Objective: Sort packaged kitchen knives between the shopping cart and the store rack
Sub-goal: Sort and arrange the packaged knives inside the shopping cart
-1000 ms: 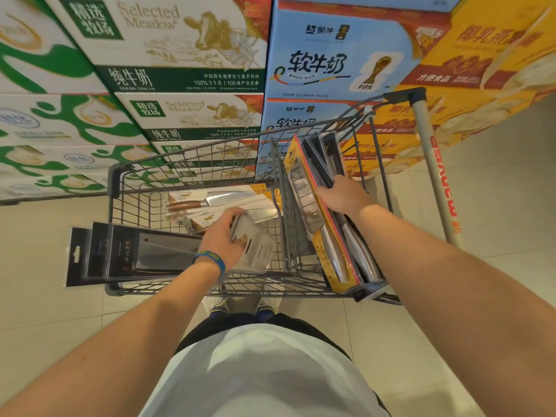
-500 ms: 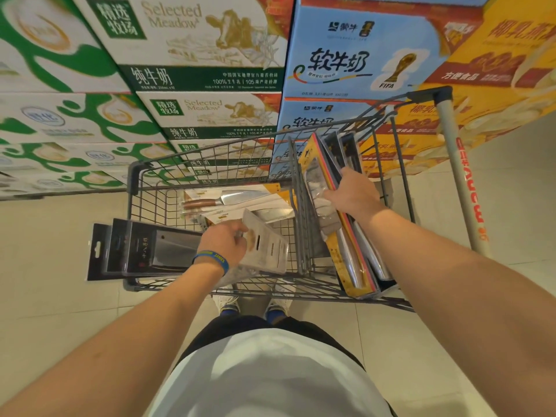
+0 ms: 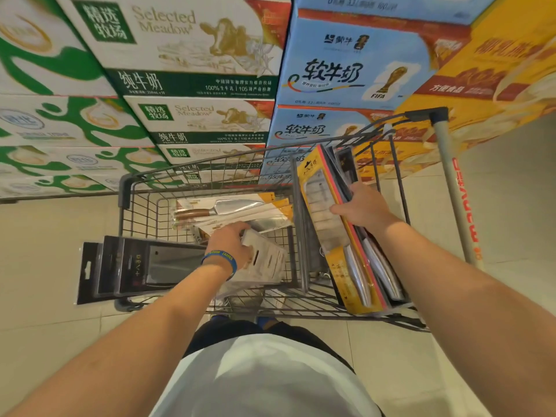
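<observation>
A grey wire shopping cart (image 3: pixel 135 188) stands below me. My left hand (image 3: pixel 231 245) grips black boxed knife packs (image 3: pixel 144 266) that stick out past the cart's left side, along with a white knife pack (image 3: pixel 267 260). A wood-handled knife in a white and yellow pack (image 3: pixel 228 209) lies deeper in the basket. In the cart's right section, several upright packs stand on edge; my right hand (image 3: pixel 361 206) holds the yellow knife pack (image 3: pixel 337 236) with its fingers over the top edge.
Stacked milk cartons (image 3: pixel 192 49) form a wall right behind the cart. The cart's handle (image 3: pixel 457 194) with red lettering runs down the right. Pale floor tiles (image 3: pixel 496 236) surround the cart. My white shirt fills the bottom.
The view has shifted slightly, moving the cart rightward in frame. My right hand has slid a little further along the upright packs. The left hand keeps its hold.
</observation>
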The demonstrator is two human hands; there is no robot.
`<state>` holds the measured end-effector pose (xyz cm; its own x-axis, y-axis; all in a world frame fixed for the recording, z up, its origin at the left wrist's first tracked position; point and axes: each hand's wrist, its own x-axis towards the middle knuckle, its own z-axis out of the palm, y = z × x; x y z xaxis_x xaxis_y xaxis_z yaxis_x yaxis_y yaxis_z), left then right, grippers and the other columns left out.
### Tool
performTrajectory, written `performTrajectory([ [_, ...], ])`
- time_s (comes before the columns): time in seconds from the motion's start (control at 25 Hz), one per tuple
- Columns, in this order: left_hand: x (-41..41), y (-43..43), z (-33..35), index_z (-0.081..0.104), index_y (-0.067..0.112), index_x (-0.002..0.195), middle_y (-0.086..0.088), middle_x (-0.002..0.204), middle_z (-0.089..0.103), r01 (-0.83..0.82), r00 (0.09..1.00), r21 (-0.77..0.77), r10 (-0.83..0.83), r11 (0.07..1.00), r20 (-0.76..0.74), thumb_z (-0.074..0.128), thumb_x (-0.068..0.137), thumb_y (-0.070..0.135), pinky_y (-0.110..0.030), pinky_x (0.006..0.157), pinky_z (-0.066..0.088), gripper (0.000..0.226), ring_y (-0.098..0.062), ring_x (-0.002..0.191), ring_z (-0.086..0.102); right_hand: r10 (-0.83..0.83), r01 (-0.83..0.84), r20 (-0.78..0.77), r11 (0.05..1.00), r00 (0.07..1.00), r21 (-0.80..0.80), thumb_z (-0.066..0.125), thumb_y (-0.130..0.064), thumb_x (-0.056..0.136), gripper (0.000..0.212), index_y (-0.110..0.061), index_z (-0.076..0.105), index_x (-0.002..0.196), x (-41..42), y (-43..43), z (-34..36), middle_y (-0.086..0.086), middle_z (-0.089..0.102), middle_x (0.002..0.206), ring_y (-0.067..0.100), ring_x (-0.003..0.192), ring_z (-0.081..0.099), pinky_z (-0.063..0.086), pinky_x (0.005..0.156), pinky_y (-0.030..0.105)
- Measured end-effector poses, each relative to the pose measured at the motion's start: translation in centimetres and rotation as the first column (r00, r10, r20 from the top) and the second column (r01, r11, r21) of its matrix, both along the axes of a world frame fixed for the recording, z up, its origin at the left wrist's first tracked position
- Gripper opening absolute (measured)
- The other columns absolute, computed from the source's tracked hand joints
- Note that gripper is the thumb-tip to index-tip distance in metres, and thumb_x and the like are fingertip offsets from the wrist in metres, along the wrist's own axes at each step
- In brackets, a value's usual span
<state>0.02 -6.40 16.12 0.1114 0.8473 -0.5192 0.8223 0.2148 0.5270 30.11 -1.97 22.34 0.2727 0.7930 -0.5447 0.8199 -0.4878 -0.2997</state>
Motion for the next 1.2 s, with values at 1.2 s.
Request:
performTrajectory([
  [1.2,2.4,3.2,-1.3,0.059,0.027,0.096,0.005,0.078,0.064,-0.044,0.97,0.017,0.047,0.999,-0.239,0.053,0.086,0.007,-0.025,0.056,0.041,0.023,-0.017,0.067,0.056,0.085,-0.065,-0.014,0.847,0.996,0.528,0.077,-0.043,0.081,0.044,-0.024,0.058,0.116,-2.3,-0.5,9.8,-0.006,0.07,0.089,0.028,0.088,0.065,0.047,0.07,0.036],
])
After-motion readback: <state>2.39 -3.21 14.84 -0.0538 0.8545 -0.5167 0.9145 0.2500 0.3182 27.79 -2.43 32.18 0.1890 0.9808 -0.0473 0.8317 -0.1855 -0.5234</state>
